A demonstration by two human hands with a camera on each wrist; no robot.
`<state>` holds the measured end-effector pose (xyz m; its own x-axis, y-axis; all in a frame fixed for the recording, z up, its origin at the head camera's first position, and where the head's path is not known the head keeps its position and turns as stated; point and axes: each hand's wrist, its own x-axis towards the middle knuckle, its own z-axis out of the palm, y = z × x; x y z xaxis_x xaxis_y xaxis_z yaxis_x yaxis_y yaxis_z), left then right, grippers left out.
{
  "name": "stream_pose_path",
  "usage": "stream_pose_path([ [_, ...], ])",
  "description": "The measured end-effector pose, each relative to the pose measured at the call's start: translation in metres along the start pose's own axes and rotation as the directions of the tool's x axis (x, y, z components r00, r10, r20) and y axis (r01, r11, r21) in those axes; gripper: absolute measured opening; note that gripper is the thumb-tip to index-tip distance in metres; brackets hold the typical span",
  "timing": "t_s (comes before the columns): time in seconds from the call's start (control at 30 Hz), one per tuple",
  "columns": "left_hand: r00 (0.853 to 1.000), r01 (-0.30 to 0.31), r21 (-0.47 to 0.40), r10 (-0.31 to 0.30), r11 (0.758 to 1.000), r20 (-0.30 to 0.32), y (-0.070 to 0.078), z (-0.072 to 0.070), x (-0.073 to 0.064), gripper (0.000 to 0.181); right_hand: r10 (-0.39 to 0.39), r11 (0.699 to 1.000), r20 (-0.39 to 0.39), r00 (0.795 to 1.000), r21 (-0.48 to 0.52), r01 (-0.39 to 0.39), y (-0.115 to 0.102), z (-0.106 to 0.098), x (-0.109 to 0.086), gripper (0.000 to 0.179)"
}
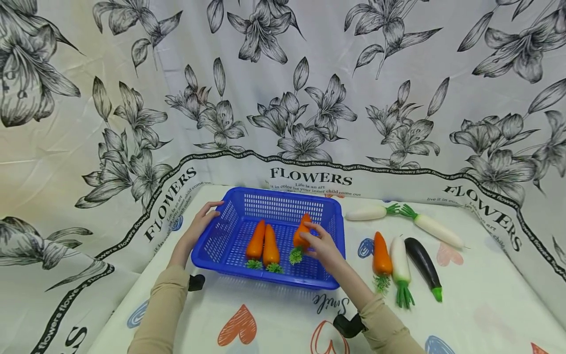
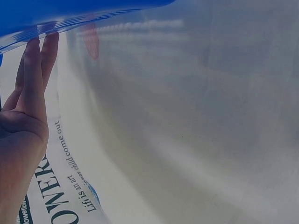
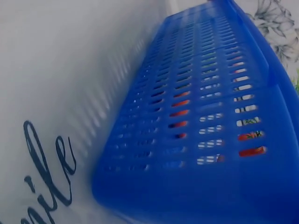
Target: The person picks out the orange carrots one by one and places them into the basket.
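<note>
A blue plastic basket (image 1: 292,279) with slotted walls stands on the patterned cloth. My left hand (image 1: 200,227) holds its left rim, and in the left wrist view the fingers (image 2: 33,70) reach up to the rim's underside. Inside the basket, my right hand (image 1: 324,246) holds an orange carrot (image 1: 301,235), its green top towards me; part of that carrot is hidden by the fingers. Two more carrots, one on the left (image 1: 255,242) and one beside it (image 1: 271,248), lie on the basket floor. The right wrist view catches only the basket's slotted side (image 3: 187,107).
Right of the basket lie a carrot (image 1: 381,255), a white radish (image 1: 400,260) and a dark eggplant (image 1: 422,260). Farther back are two more white radishes, one on the left (image 1: 367,213) and one on the right (image 1: 439,231). Flower-printed curtains (image 1: 283,98) enclose the table.
</note>
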<state>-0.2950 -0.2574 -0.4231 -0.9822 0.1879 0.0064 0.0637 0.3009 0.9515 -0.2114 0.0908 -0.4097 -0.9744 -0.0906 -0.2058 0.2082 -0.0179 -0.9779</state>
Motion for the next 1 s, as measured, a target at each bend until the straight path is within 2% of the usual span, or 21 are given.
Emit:
stream_pose_path([
  [0.2, 1.0, 0.007, -0.003, -0.007, 1.0, 0.003, 0.012, 0.003, -0.011, 0.043, 0.013, 1.0, 0.031, 0.999, 0.0, -0.013, 0.005, 0.011, 0.004, 0.048],
  [0.37, 1.0, 0.01, -0.01, -0.01, 1.0, 0.004, 0.014, 0.004, -0.012, 0.044, 0.046, 0.999, 0.03, 0.998, -0.025, -0.045, 0.005, 0.02, 0.007, 0.046],
  [0.57, 1.0, -0.01, 0.004, 0.01, 1.0, 0.002, 0.001, 0.0, 0.001, 0.044, 0.101, 0.993, 0.007, 0.995, -0.062, -0.101, 0.002, 0.03, 0.013, 0.047],
  [0.7, 1.0, -0.025, 0.007, 0.025, 1.0, -0.004, -0.012, -0.001, 0.011, 0.044, 0.102, 0.99, 0.008, 0.995, -0.099, -0.101, 0.003, 0.032, 0.015, 0.048],
  [0.93, 1.0, 0.008, -0.016, -0.008, 1.0, -0.003, 0.013, 0.005, -0.007, 0.045, 0.143, 0.976, 0.034, 0.989, -0.171, -0.135, 0.009, 0.031, 0.015, 0.051],
  [1.0, 1.0, 0.002, -0.02, -0.002, 1.0, -0.005, 0.008, 0.004, -0.004, 0.044, 0.15, 0.969, 0.044, 0.988, -0.206, -0.138, 0.01, 0.031, 0.014, 0.051],
])
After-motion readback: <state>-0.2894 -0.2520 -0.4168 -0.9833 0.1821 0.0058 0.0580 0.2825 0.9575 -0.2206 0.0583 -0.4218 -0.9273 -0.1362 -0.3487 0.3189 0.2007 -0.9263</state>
